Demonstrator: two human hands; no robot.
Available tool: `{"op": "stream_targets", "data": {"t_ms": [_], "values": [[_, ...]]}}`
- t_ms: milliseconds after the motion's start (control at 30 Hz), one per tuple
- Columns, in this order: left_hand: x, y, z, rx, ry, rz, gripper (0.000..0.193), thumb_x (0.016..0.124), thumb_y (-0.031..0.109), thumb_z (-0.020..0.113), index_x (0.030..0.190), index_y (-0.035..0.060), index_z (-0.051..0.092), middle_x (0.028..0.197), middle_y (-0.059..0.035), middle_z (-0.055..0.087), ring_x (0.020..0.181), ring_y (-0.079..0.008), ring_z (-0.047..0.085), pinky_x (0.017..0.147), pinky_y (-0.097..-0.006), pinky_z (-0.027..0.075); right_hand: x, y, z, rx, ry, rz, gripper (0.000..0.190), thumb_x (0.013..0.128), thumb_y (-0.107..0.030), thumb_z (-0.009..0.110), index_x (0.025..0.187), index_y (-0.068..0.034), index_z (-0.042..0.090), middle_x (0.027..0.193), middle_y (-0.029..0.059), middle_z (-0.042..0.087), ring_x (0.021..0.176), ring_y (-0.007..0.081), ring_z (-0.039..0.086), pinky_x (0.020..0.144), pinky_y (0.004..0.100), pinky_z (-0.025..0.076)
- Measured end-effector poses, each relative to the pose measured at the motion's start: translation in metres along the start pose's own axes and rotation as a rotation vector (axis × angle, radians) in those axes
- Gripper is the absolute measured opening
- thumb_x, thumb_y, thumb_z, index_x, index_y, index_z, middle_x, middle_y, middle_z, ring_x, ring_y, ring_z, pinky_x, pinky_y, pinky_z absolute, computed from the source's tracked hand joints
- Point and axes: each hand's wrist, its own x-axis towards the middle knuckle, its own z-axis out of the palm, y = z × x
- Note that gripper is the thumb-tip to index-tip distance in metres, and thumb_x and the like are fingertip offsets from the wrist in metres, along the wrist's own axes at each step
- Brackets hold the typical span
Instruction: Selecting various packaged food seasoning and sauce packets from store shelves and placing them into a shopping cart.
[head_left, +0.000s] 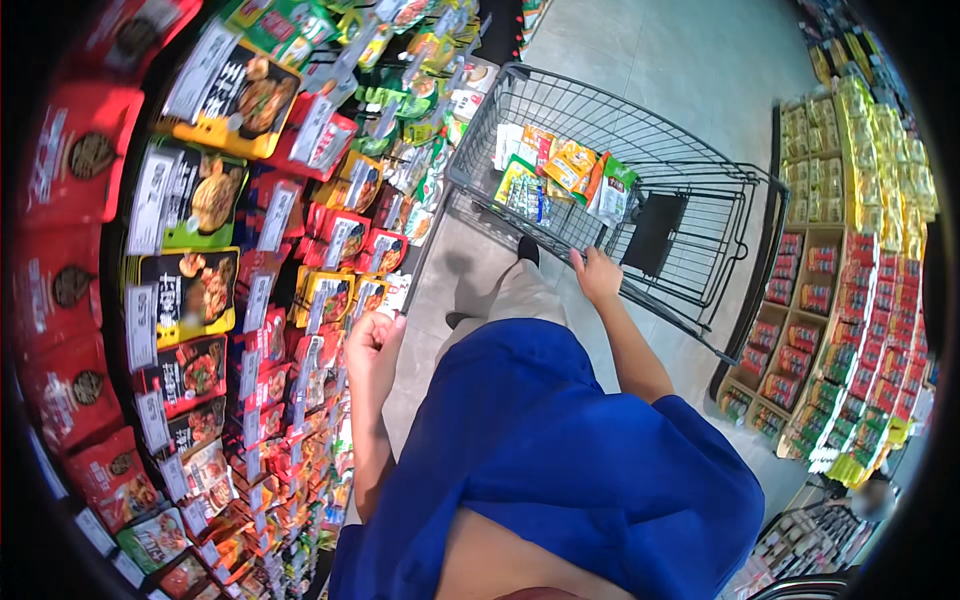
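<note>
My right hand (598, 276) is on the near side rail of a dark wire shopping cart (667, 135), with its fingers curled over the rail. Inside the cart lie several seasoning or food packets: an orange packet (570, 165), a green-and-white packet (613, 191) and a patterned blue-and-white packet (531, 201) among them. To the left, my left hand (373, 346) is raised beside the hanging food packets (326, 296). Its fingers are curled in, and I see nothing held in them. Whether it touches a packet behind it cannot be told.
A tall rack of hanging packets with price tags (142, 326) fills the left side. On the right stands a display with cardboard compartments (791, 322) and stacked yellow, red and green packages (862, 322). Grey floor tiles (645, 45) run beyond the cart. A person (862, 499) is at the lower right.
</note>
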Motion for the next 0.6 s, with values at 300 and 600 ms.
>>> {"op": "stream_targets", "data": {"t_ms": [300,600], "values": [[0.036,0.019,0.107,-0.034,-0.169,-0.191,0.011,0.093,0.007,0.064,0.084,0.0055,0.058,0.064,0.0058,0.053,0.053,-0.0007,0.046,0.047,-0.0182,0.037,0.047,0.030,-0.023,0.143,-0.300,0.014,0.060,0.089,-0.062,0.051,0.088,-0.005,0.068,0.090,0.0150,0.070,0.079,0.0360,0.068,0.068,0.0471,0.053],[0.157,-0.023,0.208,0.165,-0.336,-0.100,0.019,0.091,0.012,0.067,0.103,-0.0003,0.060,0.086,-0.0034,0.064,0.079,-0.0107,0.061,0.076,-0.0256,0.049,0.074,0.068,-0.016,0.402,-0.340,-0.095,0.072,0.082,-0.067,0.058,0.101,0.002,0.070,0.105,0.0226,0.066,0.098,0.0379,0.064,0.084,0.0453,0.052]]}}
